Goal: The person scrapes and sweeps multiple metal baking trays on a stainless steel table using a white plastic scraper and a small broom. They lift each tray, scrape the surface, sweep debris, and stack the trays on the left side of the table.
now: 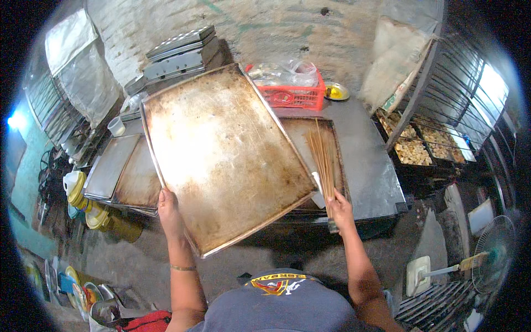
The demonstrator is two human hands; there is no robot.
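My left hand (169, 213) grips the left rim of a large browned metal baking tray (228, 162), which is held up and slanted above the table's front edge. In my right hand (342, 211) is a bundle of thin sticks, a stick brush (322, 162), gripped by its bound lower end with the tips pointing away from me. Under the brush, another browned tray (303, 128) rests on the metal table (369, 166), partly hidden by the raised tray. A white object (318, 191) shows between the raised tray and the brush; what it is, I cannot tell.
More trays (116, 166) lie at the table's left, near a plastic cup (116, 126). Metal pans (182, 62) are stacked at the back beside a red plastic crate (290, 96) and a plate (337, 91). Trays of bread-like pieces (412, 151) stand right. A fan (493, 255) stands lower right.
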